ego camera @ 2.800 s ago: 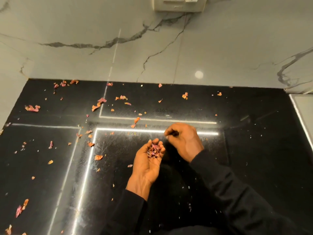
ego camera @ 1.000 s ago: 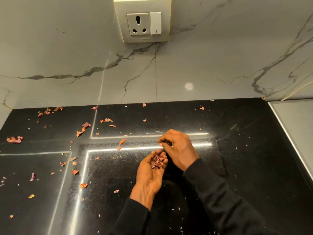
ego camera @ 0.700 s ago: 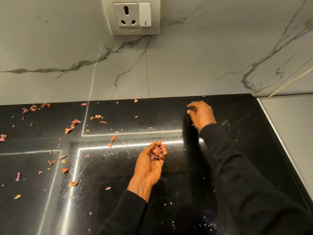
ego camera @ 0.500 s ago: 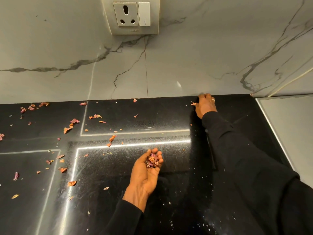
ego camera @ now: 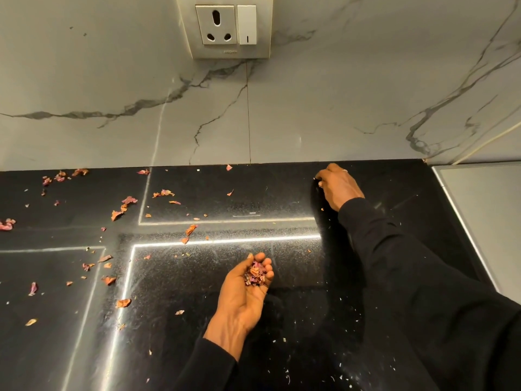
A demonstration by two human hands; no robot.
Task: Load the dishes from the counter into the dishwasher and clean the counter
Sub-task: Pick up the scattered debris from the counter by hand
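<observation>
Counter (ego camera: 282,198), black, strewn with petal scraps (ego camera: 117,215) mostly at left, lies under the left hand (ego camera: 242,292), fingers curled palm-up round a petal heap (ego camera: 256,273), and the right hand (ego camera: 337,184), fingertips bunched at its far edge, contents hidden.

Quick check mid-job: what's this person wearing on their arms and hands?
The left sleeve and right sleeve are long, black, reaching the wrists. The left hand and right hand are ungloved. A thin ring seems to sit on a right-hand finger.
</observation>
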